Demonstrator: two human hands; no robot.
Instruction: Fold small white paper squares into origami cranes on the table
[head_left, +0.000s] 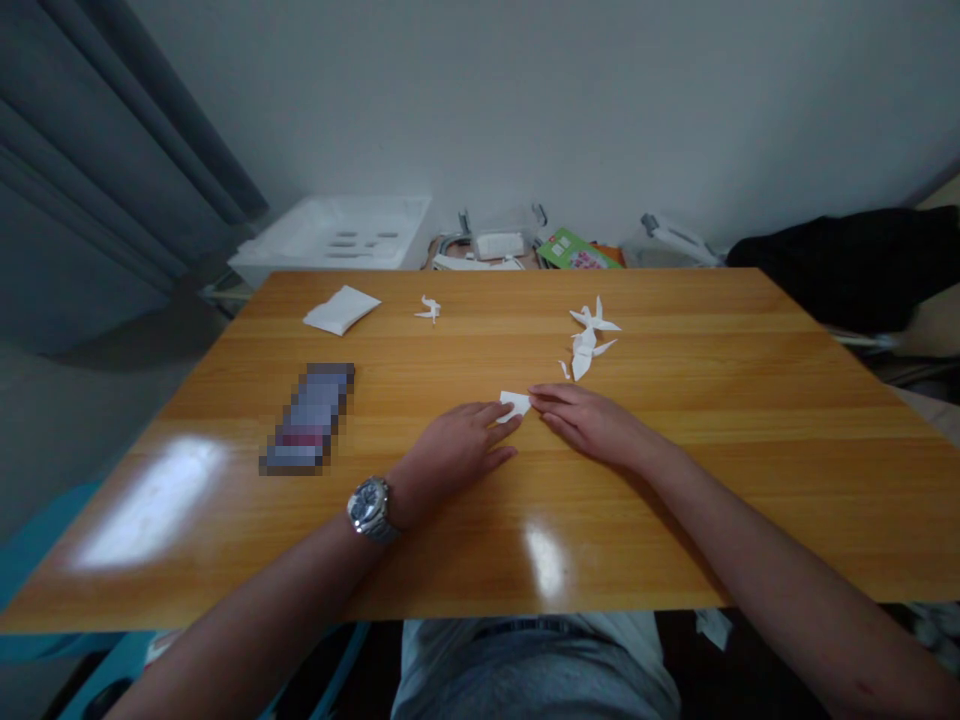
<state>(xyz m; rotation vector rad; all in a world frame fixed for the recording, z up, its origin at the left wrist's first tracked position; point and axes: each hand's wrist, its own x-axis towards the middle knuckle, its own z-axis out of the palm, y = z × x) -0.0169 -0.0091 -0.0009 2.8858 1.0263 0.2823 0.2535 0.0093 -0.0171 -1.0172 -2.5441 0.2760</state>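
A small folded piece of white paper [514, 404] lies on the wooden table between my two hands. My left hand [469, 440], with a metal watch on its wrist, rests over the paper's left side, its fingers spread and their tips on it. From the other side, my right hand [589, 420] has its fingertips closed together at the paper's right corner; the thumb is partly hidden. Just beyond the right hand are two white paper cranes [585, 350], close together, and a small curved paper scrap [564, 370].
A tiny folded paper figure [430, 309] stands farther back, with a stack of white paper [343, 310] to its left. A phone [309, 418], blurred out, lies left of my hands. Behind the table [697, 340] are a white foam box [337, 235] and a green booklet [577, 250].
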